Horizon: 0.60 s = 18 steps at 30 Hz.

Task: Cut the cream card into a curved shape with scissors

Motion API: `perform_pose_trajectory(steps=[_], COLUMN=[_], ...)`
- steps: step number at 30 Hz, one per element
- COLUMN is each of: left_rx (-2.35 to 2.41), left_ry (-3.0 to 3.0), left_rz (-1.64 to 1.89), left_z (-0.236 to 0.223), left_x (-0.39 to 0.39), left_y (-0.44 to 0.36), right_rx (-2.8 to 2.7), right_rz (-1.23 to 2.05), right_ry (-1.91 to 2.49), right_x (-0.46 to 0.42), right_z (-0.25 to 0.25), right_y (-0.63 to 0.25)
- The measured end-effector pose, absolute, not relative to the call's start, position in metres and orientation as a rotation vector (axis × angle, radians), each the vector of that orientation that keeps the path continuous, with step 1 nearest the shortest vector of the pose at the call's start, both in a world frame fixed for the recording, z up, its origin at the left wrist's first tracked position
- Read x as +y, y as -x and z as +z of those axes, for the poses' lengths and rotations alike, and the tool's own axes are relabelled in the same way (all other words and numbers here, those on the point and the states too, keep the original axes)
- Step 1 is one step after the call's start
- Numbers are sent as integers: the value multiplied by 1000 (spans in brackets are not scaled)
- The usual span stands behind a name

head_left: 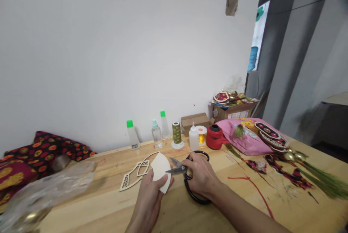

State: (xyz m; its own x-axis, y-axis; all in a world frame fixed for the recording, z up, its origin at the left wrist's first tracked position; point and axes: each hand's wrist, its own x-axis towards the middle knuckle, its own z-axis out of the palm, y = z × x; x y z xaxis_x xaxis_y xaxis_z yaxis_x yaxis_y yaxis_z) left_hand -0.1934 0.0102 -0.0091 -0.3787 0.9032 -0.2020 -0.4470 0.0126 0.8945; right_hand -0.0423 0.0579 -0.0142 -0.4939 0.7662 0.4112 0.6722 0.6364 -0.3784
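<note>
My left hand pinches a white fan-shaped piece of card, thumb on top and fingers beneath. In my right hand is a pair of black-handled scissors. The blades stand apart, and their tips are at the card's right edge; whether the lower blade touches it I cannot tell. Just left of the card lie cut-out wooden frames with lattice corners, partly covered by the card and my left hand.
Behind my hands stand green-capped bottles, a clear bottle, olive thread, a white squeeze bottle and a red spool. Patterned fabric and plastic wrap lie left; a pink bag and green tassels lie right.
</note>
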Motion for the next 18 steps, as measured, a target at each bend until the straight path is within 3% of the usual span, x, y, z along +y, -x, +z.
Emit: perform_pose_trajectory(steps=[18], left_rx=[1248], left_ry=[-561], left_rz=[1525], left_z=[-9], left_x=[8], left_y=[190], right_rx=[-2300], right_rz=[235], right_ry=[1238], right_x=[62], right_z=[-15], right_y=[44])
